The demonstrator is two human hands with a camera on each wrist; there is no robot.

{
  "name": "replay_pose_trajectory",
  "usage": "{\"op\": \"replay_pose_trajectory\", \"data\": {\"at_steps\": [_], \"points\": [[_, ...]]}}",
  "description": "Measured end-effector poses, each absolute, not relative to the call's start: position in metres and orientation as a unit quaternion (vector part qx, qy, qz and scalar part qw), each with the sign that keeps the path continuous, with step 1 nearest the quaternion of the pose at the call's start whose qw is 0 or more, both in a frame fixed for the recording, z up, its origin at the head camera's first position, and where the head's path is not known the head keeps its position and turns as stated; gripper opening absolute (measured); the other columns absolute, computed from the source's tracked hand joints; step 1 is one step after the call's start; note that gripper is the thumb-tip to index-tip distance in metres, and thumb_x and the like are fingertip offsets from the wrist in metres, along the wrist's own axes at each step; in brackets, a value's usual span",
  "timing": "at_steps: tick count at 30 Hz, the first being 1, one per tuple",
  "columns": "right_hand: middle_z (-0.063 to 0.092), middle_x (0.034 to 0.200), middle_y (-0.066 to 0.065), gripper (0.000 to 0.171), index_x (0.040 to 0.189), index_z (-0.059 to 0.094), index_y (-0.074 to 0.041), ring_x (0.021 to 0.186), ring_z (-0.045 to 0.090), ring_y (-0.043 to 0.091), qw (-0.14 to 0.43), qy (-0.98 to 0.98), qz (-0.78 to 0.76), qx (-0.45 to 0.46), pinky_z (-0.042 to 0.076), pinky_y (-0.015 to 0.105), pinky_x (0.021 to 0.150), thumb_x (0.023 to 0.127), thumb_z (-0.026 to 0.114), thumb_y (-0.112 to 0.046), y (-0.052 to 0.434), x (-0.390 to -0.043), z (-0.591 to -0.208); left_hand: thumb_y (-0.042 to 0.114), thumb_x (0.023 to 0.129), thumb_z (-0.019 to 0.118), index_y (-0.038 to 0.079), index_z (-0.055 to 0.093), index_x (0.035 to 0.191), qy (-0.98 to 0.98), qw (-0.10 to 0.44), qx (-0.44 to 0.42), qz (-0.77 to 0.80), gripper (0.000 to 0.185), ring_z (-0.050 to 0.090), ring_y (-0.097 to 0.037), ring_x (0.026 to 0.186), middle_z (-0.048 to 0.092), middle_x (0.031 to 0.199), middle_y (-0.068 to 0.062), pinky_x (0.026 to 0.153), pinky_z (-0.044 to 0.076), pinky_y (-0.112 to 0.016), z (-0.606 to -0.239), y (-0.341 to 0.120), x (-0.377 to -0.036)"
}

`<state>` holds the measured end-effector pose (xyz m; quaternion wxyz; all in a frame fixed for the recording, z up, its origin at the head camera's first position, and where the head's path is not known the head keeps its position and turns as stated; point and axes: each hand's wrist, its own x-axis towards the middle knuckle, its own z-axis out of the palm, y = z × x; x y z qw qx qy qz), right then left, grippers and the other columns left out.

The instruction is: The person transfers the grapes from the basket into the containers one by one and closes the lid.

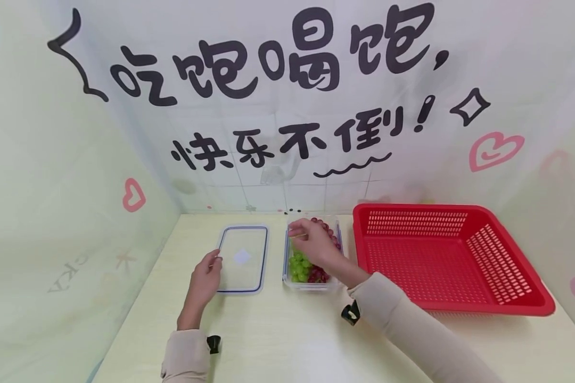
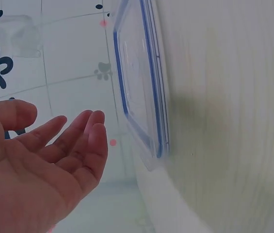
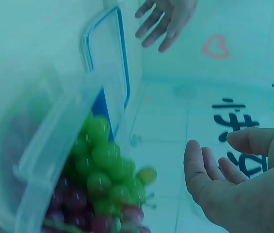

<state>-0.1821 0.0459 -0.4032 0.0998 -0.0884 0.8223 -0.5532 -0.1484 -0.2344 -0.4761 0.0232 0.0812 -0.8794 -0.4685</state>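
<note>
A clear plastic food container [image 1: 311, 287] holds green grapes [image 1: 298, 266] and dark red grapes [image 1: 318, 275], piled near its rim. Over it hovers my right hand [image 1: 318, 242], covering part of the fruit in the head view. In the right wrist view this hand [image 3: 233, 189] has loosely bent fingers, thumb apart, and nothing between them; the green grapes [image 3: 105, 160] are beside it. My left hand [image 1: 206, 279] is at the left edge of a clear, blue-sealed lid [image 1: 241, 276] lying on the table. Its relaxed fingers hold nothing in the left wrist view, apart from the lid [image 2: 139, 82].
A large red plastic basket [image 1: 412, 266] with perforated sides stands to the right of the container. Behind the pale wooden table [image 1: 278, 330] hangs a printed white curtain [image 1: 268, 202] with black lettering, and more curtain closes off both sides.
</note>
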Motion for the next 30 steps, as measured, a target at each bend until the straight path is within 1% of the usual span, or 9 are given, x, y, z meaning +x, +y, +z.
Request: {"op": "replay_pose_trajectory", "data": {"at_steps": [4, 7, 11, 14, 17, 20, 24, 27, 30], "points": [[0.066, 0.115, 0.011, 0.03, 0.126, 0.059, -0.005, 0.099, 0.065, 0.022, 0.124, 0.795, -0.588, -0.087, 0.058, 0.032, 0.084, 0.096, 0.061, -0.004, 0.03, -0.172, -0.411, 0.019, 0.106, 0.038, -0.001, 0.044, 0.145, -0.875, 0.033, 0.1, -0.472, 0.044, 0.052, -0.039, 0.125, 0.056, 0.134, -0.028, 0.104, 0.042, -0.052, -0.48, -0.241, -0.15], [0.065, 0.113, 0.014, 0.028, 0.124, 0.059, -0.002, 0.096, 0.066, 0.023, 0.131, 0.779, -0.606, -0.092, 0.059, 0.031, 0.083, 0.096, 0.062, -0.004, 0.019, -0.166, -0.417, 0.02, 0.107, 0.038, -0.001, 0.044, 0.146, -0.874, 0.037, 0.113, -0.471, 0.045, 0.052, -0.038, 0.123, 0.055, 0.135, -0.028, 0.103, 0.043, -0.05, -0.482, -0.248, -0.151], [0.065, 0.119, 0.018, 0.028, 0.123, 0.06, 0.001, 0.105, 0.066, 0.029, 0.124, 0.775, -0.613, -0.091, 0.058, 0.036, 0.088, 0.096, 0.061, -0.004, 0.003, -0.161, -0.426, 0.022, 0.107, 0.038, 0.0, 0.043, 0.146, -0.874, 0.035, 0.124, -0.468, 0.046, 0.05, -0.04, 0.127, 0.053, 0.137, -0.029, 0.104, 0.042, -0.051, -0.484, -0.255, -0.152], [0.062, 0.129, 0.017, 0.031, 0.126, 0.06, -0.001, 0.117, 0.062, 0.032, 0.128, 0.773, -0.617, -0.068, 0.055, 0.041, 0.095, 0.096, 0.062, -0.009, -0.006, -0.16, -0.432, 0.028, 0.108, 0.035, -0.001, 0.042, 0.147, -0.872, 0.034, 0.13, -0.471, 0.049, 0.045, -0.041, 0.132, 0.049, 0.142, -0.03, 0.109, 0.038, -0.054, -0.484, -0.258, -0.153], [0.058, 0.136, 0.015, 0.036, 0.13, 0.058, -0.003, 0.124, 0.058, 0.032, 0.142, 0.764, -0.628, -0.034, 0.051, 0.044, 0.101, 0.097, 0.063, -0.015, -0.016, -0.159, -0.437, 0.035, 0.108, 0.029, 0.0, 0.042, 0.148, -0.868, 0.031, 0.14, -0.475, 0.054, 0.04, -0.041, 0.138, 0.045, 0.147, -0.028, 0.114, 0.033, -0.055, -0.486, -0.261, -0.153], [0.055, 0.14, 0.015, 0.04, 0.134, 0.055, -0.002, 0.126, 0.057, 0.032, 0.15, 0.758, -0.635, -0.007, 0.049, 0.045, 0.104, 0.098, 0.061, -0.018, -0.026, -0.159, -0.443, 0.041, 0.108, 0.023, 0.0, 0.041, 0.149, -0.862, 0.025, 0.15, -0.484, 0.06, 0.04, -0.039, 0.139, 0.044, 0.148, -0.027, 0.116, 0.031, -0.054, -0.489, -0.264, -0.154], [0.052, 0.143, 0.017, 0.043, 0.139, 0.051, 0.0, 0.128, 0.054, 0.033, 0.15, 0.752, -0.642, 0.023, 0.048, 0.045, 0.105, 0.1, 0.057, -0.017, -0.035, -0.16, -0.451, 0.046, 0.107, 0.018, 0.001, 0.039, 0.15, -0.853, 0.016, 0.159, -0.496, 0.066, 0.042, -0.039, 0.136, 0.045, 0.146, -0.028, 0.114, 0.032, -0.054, -0.493, -0.269, -0.157], [0.051, 0.143, 0.019, 0.044, 0.141, 0.048, 0.002, 0.129, 0.053, 0.034, 0.144, 0.749, -0.645, 0.041, 0.048, 0.046, 0.105, 0.101, 0.055, -0.016, -0.041, -0.161, -0.457, 0.05, 0.106, 0.019, 0.001, 0.038, 0.15, -0.852, 0.009, 0.168, -0.497, 0.069, 0.04, -0.039, 0.137, 0.044, 0.146, -0.027, 0.116, 0.029, -0.054, -0.495, -0.274, -0.159], [0.05, 0.144, 0.02, 0.046, 0.142, 0.045, 0.002, 0.13, 0.052, 0.036, 0.138, 0.756, -0.638, 0.052, 0.049, 0.045, 0.104, 0.101, 0.054, -0.017, -0.048, -0.163, -0.463, 0.052, 0.105, 0.024, 0.002, 0.037, 0.151, -0.85, -0.004, 0.173, -0.497, 0.07, 0.035, -0.04, 0.142, 0.042, 0.149, -0.026, 0.119, 0.025, -0.054, -0.496, -0.277, -0.161]]}}
